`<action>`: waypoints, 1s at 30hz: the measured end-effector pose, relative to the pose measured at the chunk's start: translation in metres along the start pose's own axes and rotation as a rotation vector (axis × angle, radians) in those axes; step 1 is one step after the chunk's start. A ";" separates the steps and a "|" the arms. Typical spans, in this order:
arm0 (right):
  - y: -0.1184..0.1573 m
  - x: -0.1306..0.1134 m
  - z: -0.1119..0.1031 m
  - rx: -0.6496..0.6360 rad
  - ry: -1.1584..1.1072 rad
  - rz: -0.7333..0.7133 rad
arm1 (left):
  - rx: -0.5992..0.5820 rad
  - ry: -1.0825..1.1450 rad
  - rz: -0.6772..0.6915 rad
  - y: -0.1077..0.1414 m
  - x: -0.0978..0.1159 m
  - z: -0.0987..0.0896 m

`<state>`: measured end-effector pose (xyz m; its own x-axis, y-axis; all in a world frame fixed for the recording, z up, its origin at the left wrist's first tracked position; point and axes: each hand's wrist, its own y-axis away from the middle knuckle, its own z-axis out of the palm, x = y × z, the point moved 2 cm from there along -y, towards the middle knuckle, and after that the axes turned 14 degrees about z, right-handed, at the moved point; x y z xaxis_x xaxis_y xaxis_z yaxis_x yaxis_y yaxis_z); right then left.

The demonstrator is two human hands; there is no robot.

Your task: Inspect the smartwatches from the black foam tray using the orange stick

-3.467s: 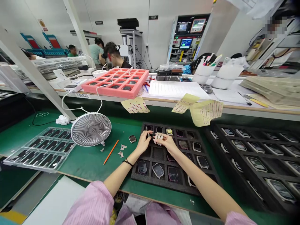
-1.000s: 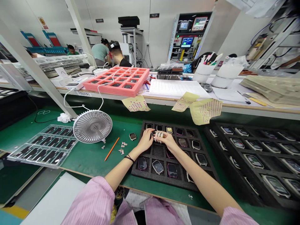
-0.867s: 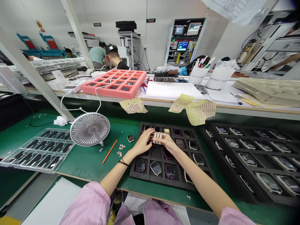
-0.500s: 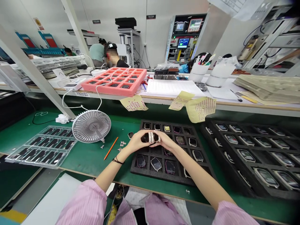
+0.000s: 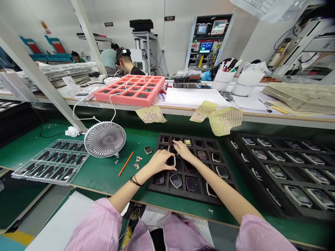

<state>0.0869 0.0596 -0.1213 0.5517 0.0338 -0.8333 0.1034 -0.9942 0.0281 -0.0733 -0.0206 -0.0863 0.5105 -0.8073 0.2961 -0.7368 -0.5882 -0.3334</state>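
Note:
My left hand [image 5: 158, 162] grips a smartwatch [image 5: 171, 160] between thumb and fingers, its dark screen turned up, just above the black foam tray [image 5: 180, 172]. Over the tray's back rows reaches my right hand [image 5: 182, 150]. Its fingers are stretched out, with the tips beside a watch [image 5: 177, 139] in the back row; the compartment under the palm is hidden. Around both hands, dark-screened watches sit in the tray's compartments, and one watch [image 5: 187, 142] there has a lit yellow screen. A single watch [image 5: 148, 150] lies on the green bench left of the tray.
On the left are a white fan [image 5: 105, 139], an orange stick [image 5: 126, 163], small scraps [image 5: 137, 163] and a clear tray of black parts [image 5: 49, 162]. More black watch trays [image 5: 284, 174] stand at right. A shelf with a pink foam tray [image 5: 149, 99] runs behind; people work beyond.
My hands, which were together around watches held on edge, have come apart. My left hand lowered with one watch; my right hand stretched toward the tray's back row.

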 end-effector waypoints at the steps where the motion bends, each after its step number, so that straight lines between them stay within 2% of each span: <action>1: 0.000 -0.001 -0.003 0.006 0.043 0.000 | -0.022 -0.002 0.015 -0.004 0.003 0.004; 3: 0.000 -0.003 -0.013 0.028 0.129 0.010 | -0.023 0.008 0.030 -0.009 0.006 0.011; 7: -0.005 -0.002 -0.046 0.146 0.304 0.096 | 0.099 -0.042 -0.015 -0.010 -0.003 0.011; 10: -0.010 0.003 -0.062 0.220 0.435 0.228 | 0.045 -0.154 -0.141 -0.010 -0.016 0.014; 12: -0.011 0.008 -0.064 0.229 0.505 0.306 | -0.018 -0.198 -0.210 -0.011 -0.023 0.019; 15: -0.013 0.012 -0.062 0.209 0.571 0.381 | -0.057 -0.215 -0.244 -0.013 -0.030 0.025; 19: -0.016 0.015 -0.062 0.168 0.588 0.405 | -0.099 -0.225 -0.288 -0.007 -0.037 0.016; 22: -0.018 0.017 -0.062 0.163 0.563 0.391 | -0.074 -0.270 -0.394 0.017 -0.040 -0.004; 25: -0.019 0.018 -0.058 0.180 0.503 0.369 | -0.024 -0.360 -0.593 0.059 -0.037 -0.025; 28: -0.017 0.018 -0.049 0.183 0.414 0.337 | -0.016 -0.434 -0.797 0.101 -0.035 -0.034; 30: -0.015 0.017 -0.043 0.188 0.342 0.312 | -0.013 -0.468 -0.899 0.120 -0.035 -0.034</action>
<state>0.1306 0.0798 -0.1118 0.7758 -0.2679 -0.5713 -0.2435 -0.9624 0.1206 -0.1945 -0.0607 -0.1064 0.9987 -0.0052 0.0511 0.0025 -0.9889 -0.1488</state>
